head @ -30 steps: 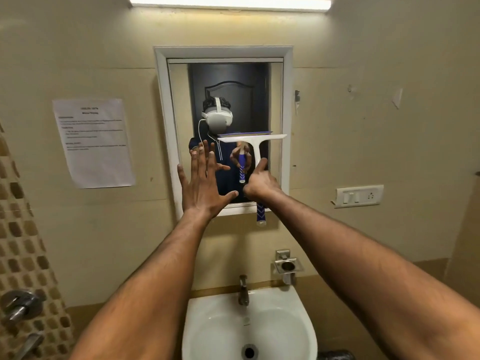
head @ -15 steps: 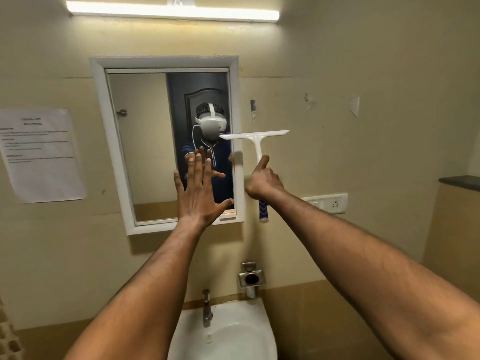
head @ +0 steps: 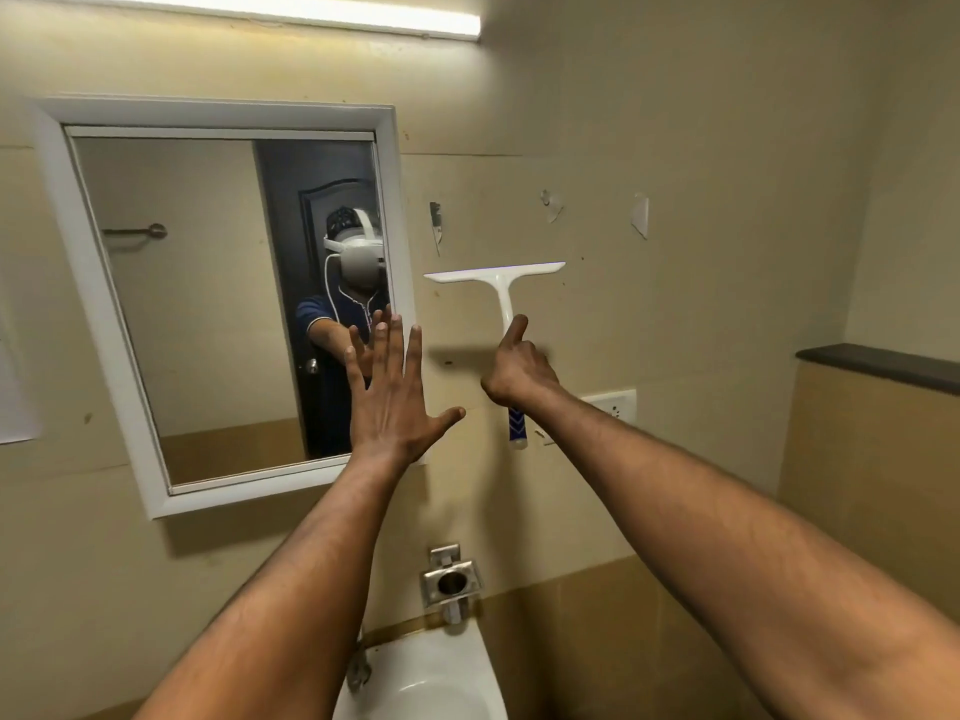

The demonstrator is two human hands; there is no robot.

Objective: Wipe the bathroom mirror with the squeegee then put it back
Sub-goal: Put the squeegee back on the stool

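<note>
The white-framed mirror hangs on the beige wall at the left. My right hand grips the squeegee by its handle, index finger stretched up the white stem. Its white blade is level, in front of the bare wall right of the mirror frame, and the blue handle end pokes out below my fist. My left hand is flat and open, fingers spread, raised in front of the mirror's lower right corner and holding nothing.
A white sink with a tap sits below, and a steel holder is fixed above it. A switch plate is on the wall behind my right wrist. A dark ledge juts out at the right. A tube light runs overhead.
The squeegee has left the mirror glass and moved right, now over bare wall. The view has swung to the right, so the mirror sits further left. My left hand stays open.
</note>
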